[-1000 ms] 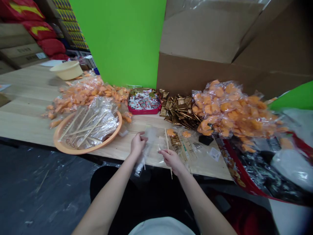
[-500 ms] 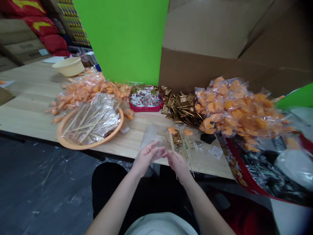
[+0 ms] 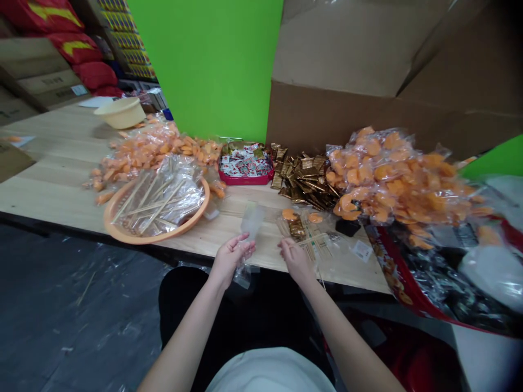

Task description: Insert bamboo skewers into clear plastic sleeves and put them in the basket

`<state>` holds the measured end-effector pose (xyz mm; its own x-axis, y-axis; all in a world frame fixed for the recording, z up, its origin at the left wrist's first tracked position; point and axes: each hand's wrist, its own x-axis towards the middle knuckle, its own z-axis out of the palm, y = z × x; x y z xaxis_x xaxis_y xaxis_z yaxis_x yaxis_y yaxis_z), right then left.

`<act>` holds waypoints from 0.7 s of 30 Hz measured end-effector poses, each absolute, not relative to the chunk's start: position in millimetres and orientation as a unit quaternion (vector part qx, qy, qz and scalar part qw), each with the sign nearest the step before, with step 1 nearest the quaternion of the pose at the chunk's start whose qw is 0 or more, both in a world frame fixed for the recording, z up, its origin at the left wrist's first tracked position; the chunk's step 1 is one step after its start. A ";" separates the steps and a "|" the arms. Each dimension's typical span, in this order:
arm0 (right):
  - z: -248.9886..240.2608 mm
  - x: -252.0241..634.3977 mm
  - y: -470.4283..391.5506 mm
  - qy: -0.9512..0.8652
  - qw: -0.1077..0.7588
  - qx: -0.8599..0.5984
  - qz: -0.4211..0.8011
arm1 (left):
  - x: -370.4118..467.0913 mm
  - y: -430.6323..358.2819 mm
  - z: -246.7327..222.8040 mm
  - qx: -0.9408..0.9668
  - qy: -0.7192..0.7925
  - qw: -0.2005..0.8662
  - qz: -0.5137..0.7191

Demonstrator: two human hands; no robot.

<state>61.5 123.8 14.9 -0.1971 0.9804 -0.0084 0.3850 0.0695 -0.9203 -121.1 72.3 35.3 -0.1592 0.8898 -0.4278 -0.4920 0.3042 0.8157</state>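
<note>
My left hand (image 3: 232, 259) is closed round a clear plastic bag (image 3: 250, 220), which stretches out over the table and also hangs below the fingers. To its right, my right hand (image 3: 297, 262) pinches thin wooden sticks (image 3: 314, 238) that point sideways to the right. Just beyond that hand lie more thin sticks (image 3: 325, 251), a gold packet (image 3: 297, 230) and two orange pieces (image 3: 288, 214) in clear film. The two hands are apart, near the table's front edge.
An orange basket (image 3: 109, 220) of bagged sticks stands left. Behind are a pink tray (image 3: 245, 180) of small sachets and a pile of gold packets (image 3: 306, 177). Bagged orange pieces (image 3: 388, 169) heap up at right, beside a red box (image 3: 392, 267). A cardboard box (image 3: 335, 114) rises behind.
My hands have drawn apart, the left moving left with the plastic bag. The sticks in my right hand have swung from roughly upright to sideways.
</note>
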 end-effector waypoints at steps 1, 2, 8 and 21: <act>22.8 62.4 122.1 -0.628 0.365 -0.531 0.436 | -121.7 69.9 36.5 0.200 0.517 0.625 0.549; 32.8 63.2 121.0 -0.611 0.391 -0.525 0.445 | -121.6 68.1 37.1 0.212 0.513 0.634 0.539; 78.5 55.5 127.7 -0.553 0.493 -0.430 0.516 | -114.4 83.9 9.3 0.237 0.535 0.639 0.500; -5.7 42.4 83.3 -0.594 0.236 -0.456 0.619 | -123.8 116.1 -24.2 0.174 0.550 0.641 0.506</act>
